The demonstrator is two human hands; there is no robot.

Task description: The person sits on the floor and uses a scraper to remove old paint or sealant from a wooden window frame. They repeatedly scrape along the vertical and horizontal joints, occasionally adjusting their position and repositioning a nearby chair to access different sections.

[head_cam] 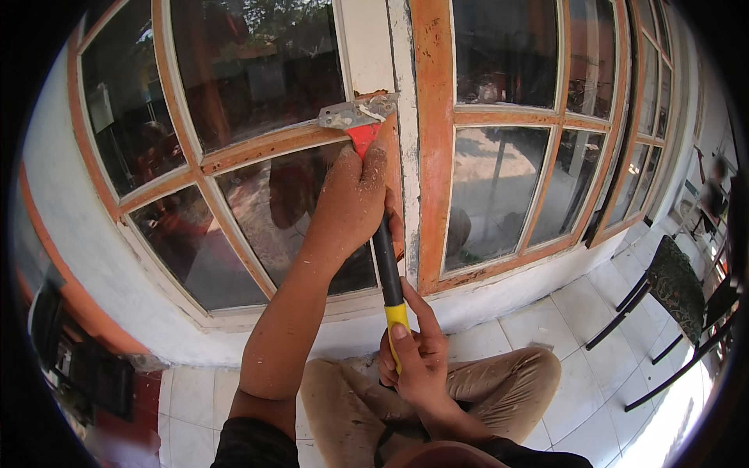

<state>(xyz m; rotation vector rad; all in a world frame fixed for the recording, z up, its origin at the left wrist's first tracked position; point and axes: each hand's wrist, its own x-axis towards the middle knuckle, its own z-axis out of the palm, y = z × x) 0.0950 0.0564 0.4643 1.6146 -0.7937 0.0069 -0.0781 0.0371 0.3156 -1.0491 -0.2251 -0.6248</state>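
Observation:
A long-handled scraper [386, 263] with a black and yellow handle and a red neck runs between my two hands. Its wide metal blade [345, 116], smeared with pale residue, lies against the stile of the wooden window sash [377, 64]. White paint covers the stile above the blade, while orange shows below it. My left hand [358, 184], dusted with paint flakes, grips the scraper close under the red neck. Lower down, my right hand [416, 357] holds the yellow end, its index finger extended along the handle. The palm sides of the grip are partly hidden.
Glass panes [263, 70] fill the sash. To the right stands another orange window frame [436, 175]. A chair [676, 286] with a patterned seat stands on the white tiled floor [573, 327]. Farther back is a person [714, 193]. Dark objects [93, 374] are at left.

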